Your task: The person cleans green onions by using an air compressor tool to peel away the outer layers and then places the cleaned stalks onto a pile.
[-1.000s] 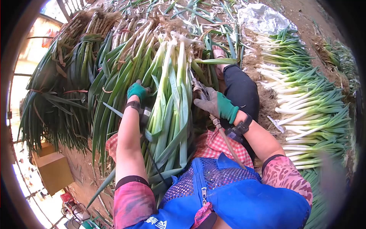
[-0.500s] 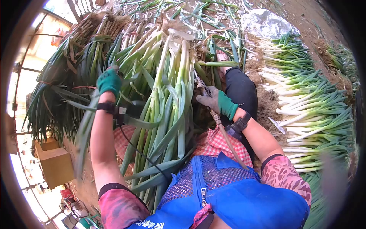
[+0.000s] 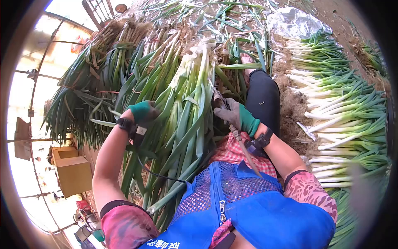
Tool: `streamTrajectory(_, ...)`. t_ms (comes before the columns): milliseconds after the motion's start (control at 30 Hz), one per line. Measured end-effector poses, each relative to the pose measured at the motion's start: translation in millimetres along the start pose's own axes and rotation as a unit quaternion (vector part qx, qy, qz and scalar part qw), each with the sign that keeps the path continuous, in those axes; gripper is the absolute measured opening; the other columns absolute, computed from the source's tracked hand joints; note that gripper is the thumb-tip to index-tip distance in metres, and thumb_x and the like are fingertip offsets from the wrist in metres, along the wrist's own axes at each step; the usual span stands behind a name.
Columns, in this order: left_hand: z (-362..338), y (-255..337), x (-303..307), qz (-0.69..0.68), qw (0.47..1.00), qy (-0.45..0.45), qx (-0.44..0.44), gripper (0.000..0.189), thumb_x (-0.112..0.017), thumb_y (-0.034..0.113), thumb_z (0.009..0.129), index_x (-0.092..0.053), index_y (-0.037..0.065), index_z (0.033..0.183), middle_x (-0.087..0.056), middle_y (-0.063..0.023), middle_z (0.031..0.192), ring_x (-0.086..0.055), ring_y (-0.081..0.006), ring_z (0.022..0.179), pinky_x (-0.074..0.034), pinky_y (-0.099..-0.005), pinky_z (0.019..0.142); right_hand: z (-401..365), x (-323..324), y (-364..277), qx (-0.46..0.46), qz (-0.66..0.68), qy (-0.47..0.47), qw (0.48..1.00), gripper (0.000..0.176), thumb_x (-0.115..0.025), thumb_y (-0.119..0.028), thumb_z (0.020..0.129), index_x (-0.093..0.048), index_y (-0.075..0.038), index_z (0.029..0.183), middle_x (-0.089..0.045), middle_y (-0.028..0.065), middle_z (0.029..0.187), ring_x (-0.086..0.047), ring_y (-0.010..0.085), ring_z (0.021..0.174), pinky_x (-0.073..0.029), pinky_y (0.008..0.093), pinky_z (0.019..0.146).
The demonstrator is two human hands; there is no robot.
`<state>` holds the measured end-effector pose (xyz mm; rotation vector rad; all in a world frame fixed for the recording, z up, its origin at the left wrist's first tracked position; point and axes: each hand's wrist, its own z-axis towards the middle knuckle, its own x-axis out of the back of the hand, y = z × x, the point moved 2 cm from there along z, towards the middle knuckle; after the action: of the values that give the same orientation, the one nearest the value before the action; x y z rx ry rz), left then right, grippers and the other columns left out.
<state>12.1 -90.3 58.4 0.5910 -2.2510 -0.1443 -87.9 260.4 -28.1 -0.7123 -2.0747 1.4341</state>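
Note:
A green and grey glove covers my left hand [image 3: 144, 111], which lies against the left side of a pile of green onions [image 3: 190, 99] over my lap. Its fingers are partly hidden by the leaves, so their hold is unclear. My right hand [image 3: 235, 115], gloved the same way, is wrapped round a metal spray gun [image 3: 219, 99] with a hose [image 3: 244, 151] running down toward my waist. The gun's thin nozzle points up beside the white stems of the pile.
Bundled untrimmed onions [image 3: 95, 79] stand at the left. Cleaned onions with white stems [image 3: 327, 112] lie in a long row at the right, below a silvery sheet [image 3: 296, 21]. Loose leaves [image 3: 224, 20] litter the ground ahead. A yellow box [image 3: 74, 174] sits at lower left.
My left hand has moved right and down to the pile, and the loose leaves hanging by it are gone from there. My right hand keeps the spray gun in nearly the same place.

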Motion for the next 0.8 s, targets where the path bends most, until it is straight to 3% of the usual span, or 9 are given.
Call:
streamTrajectory(100, 13.3, 22.7, 6.0, 0.056, 0.997, 0.023, -0.051, 0.020, -0.061, 0.019, 0.082, -0.068, 0.004, 0.093, -0.065, -0.0185, 0.088, -0.066, -0.0308, 0.085, -0.052, -0.0386, 0.077, -35.7, -7.4, -46.3, 0.033, -0.045, -0.017, 0.998, 0.060, -0.071, -0.039, 0.078, -0.056, -0.001, 0.122, -0.065, 0.0159, 0.092, -0.063, 0.0246, 0.084, -0.050, 0.0373, 0.079)
streamTrajectory(133, 12.1, 37.6, 8.6, -0.008, 0.998, 0.031, 0.055, 0.019, -0.064, 0.014, 0.077, -0.069, 0.005, 0.093, -0.064, -0.0146, 0.087, -0.066, -0.0289, 0.083, -0.053, -0.0362, 0.076, -45.7, -9.0, -57.2, 0.060, -0.042, -0.049, 0.996, 0.057, -0.071, -0.036, 0.079, -0.057, -0.002, 0.123, -0.064, 0.0135, 0.091, -0.061, 0.0214, 0.083, -0.050, 0.0358, 0.079)
streamTrajectory(233, 14.2, 39.8, 10.3, 0.173, 0.959, 0.034, -0.221, 0.018, -0.066, 0.010, 0.073, -0.069, 0.004, 0.090, -0.063, -0.0118, 0.084, -0.064, -0.0266, 0.078, -0.052, -0.0348, 0.074, -44.9, -16.0, -56.7, 0.066, -0.062, -0.075, 0.993, 0.054, -0.072, -0.032, 0.078, -0.058, -0.005, 0.122, -0.061, 0.0124, 0.088, -0.059, 0.0202, 0.080, -0.049, 0.0350, 0.078)
streamTrajectory(333, 12.4, 21.0, 12.6, 0.429, 0.864, 0.024, -0.261, 0.020, -0.065, 0.009, 0.074, -0.069, 0.005, 0.093, -0.061, -0.0103, 0.082, -0.062, -0.0271, 0.076, -0.051, -0.0353, 0.074, -41.7, -21.2, -50.4, 0.095, -0.047, -0.073, 0.992, 0.054, -0.072, -0.032, 0.078, -0.058, -0.005, 0.122, -0.061, 0.0130, 0.087, -0.060, 0.0204, 0.080, -0.049, 0.0356, 0.076)
streamTrajectory(433, -23.7, 9.4, 28.2, 0.306, 0.903, 0.147, -0.263, 0.023, -0.063, 0.008, 0.081, -0.067, 0.005, 0.103, -0.066, -0.0063, 0.090, -0.063, -0.0206, 0.083, -0.051, -0.0318, 0.079, -54.8, -11.6, -75.4, 0.095, -0.063, -0.082, 0.990, 0.056, -0.073, -0.031, 0.078, -0.057, -0.004, 0.124, -0.061, 0.0125, 0.088, -0.060, 0.0178, 0.082, -0.050, 0.0340, 0.075)
streamTrajectory(467, -41.0, 22.1, 36.1, 0.066, 0.965, 0.170, -0.188, 0.024, -0.062, 0.010, 0.083, -0.066, 0.004, 0.107, -0.066, -0.0056, 0.094, -0.063, -0.0183, 0.085, -0.050, -0.0304, 0.080, -51.9, -8.4, -74.0, 0.067, -0.056, -0.061, 0.994, 0.058, -0.073, -0.033, 0.078, -0.056, -0.004, 0.125, -0.063, 0.0143, 0.091, -0.062, 0.0203, 0.083, -0.050, 0.0351, 0.077)
streamTrajectory(533, -78.4, 59.8, 43.0, -0.407, 0.895, 0.184, -0.008, 0.027, -0.060, 0.012, 0.089, -0.064, 0.001, 0.114, -0.068, -0.0041, 0.102, -0.063, -0.0137, 0.090, -0.050, -0.0274, 0.083, -40.2, -1.2, -68.8, 0.016, -0.040, -0.018, 0.999, 0.060, -0.073, -0.035, 0.079, -0.055, -0.003, 0.127, -0.067, 0.0180, 0.096, -0.066, 0.0254, 0.087, -0.051, 0.0372, 0.081)
streamTrajectory(667, -87.3, 86.3, 22.2, -0.453, 0.873, 0.179, -0.040, 0.030, -0.057, 0.016, 0.094, -0.062, 0.000, 0.119, -0.068, -0.0049, 0.103, -0.062, -0.0100, 0.090, -0.050, -0.0262, 0.081, -17.2, -1.6, -35.8, 0.048, 0.058, 0.027, 0.997, 0.060, -0.072, -0.037, 0.082, -0.056, 0.003, 0.123, -0.068, 0.0094, 0.092, -0.063, 0.0181, 0.084, -0.052, 0.0331, 0.079)
streamTrajectory(800, -24.8, 82.7, -5.3, -0.276, 0.957, 0.084, 0.026, 0.027, -0.059, 0.015, 0.093, -0.064, 0.000, 0.114, -0.069, -0.0052, 0.099, -0.063, -0.0121, 0.087, -0.052, -0.0305, 0.079, -13.9, 3.9, -36.6, -0.062, 0.071, -0.030, 0.995, 0.060, -0.072, -0.037, 0.082, -0.056, 0.004, 0.123, -0.064, 0.0084, 0.091, -0.060, 0.0156, 0.082, -0.050, 0.0308, 0.077)
